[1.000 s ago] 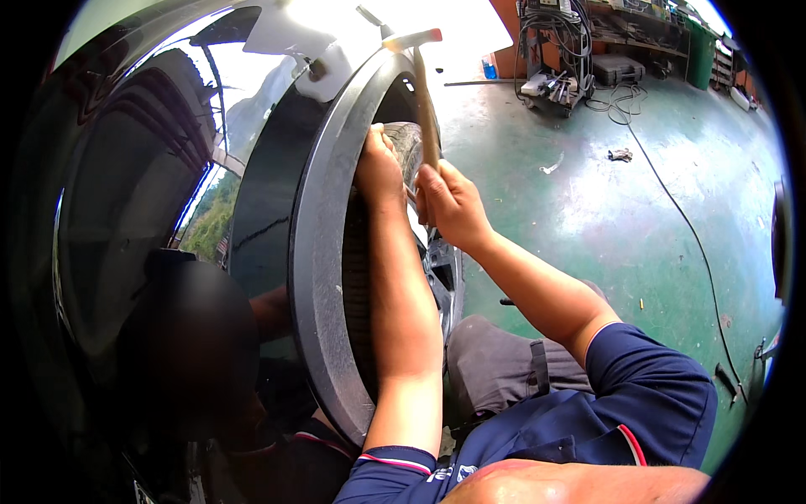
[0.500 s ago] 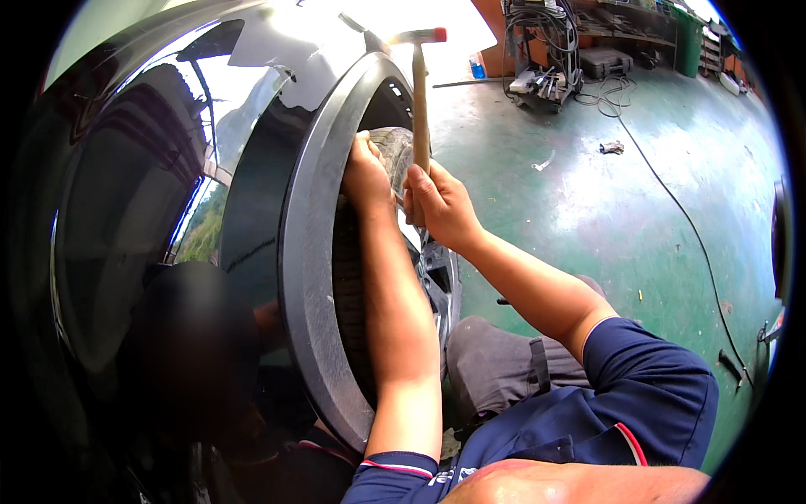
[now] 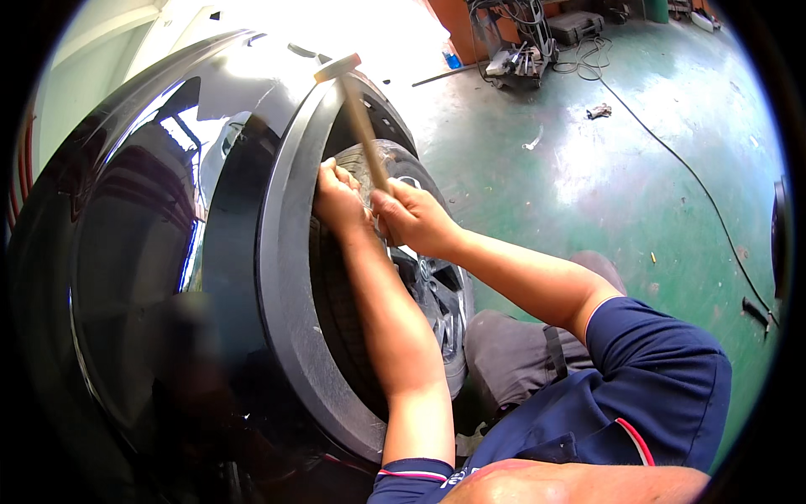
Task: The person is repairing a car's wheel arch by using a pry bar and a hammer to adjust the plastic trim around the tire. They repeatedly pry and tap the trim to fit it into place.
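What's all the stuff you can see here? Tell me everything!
Car: one, shiny black, left side
Wheel: one, black and silver, middle
Trim: one, dark grey, curved along the car near the wheel
Hammer: one, brown handle, red tip, upper middle
Floor: one, green, right side
Cart: one, dark, top
Bottle: one, blue, left of cart
Case: one, grey, right of cart
Cord: one, dark, across floor
Crumpled cloth: one, greyish, near cord
Tool: one, black, far right
Trousers: one pair, grey, bottom middle
Shirt: one, navy, bottom
Left hand: one, bare, by the wheel
Right hand: one, bare, holding the hammer
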Demonstrator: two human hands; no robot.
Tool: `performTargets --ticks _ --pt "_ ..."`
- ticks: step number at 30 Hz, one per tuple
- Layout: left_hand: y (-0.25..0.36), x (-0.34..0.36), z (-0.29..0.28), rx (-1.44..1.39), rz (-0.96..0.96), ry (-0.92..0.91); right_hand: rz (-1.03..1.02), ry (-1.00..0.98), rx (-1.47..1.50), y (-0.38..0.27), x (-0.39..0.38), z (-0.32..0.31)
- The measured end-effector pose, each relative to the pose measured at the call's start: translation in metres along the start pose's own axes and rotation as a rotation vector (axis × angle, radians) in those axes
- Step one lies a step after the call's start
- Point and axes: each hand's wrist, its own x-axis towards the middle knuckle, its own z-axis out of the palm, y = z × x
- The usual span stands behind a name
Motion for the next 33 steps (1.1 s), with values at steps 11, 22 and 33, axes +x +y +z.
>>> performTargets --ticks 11,22,33 --pt "0.005 -0.0053 0.0033 0.033 0.011 -0.011 -0.015 0.1 -0.074 -0.0008 0.0054 -0.0017" --pt "0.0064 -0.0065 0.0063 0.023 -0.027 0.021 -0.032 -0.005 -0.021 0.003 0.006 -0.0024" --pt "0.0064 -0.0063 0.005 0.035 -0.02 0.021 -0.062 0.062 0.016 -0.0035 0.007 0.0015"
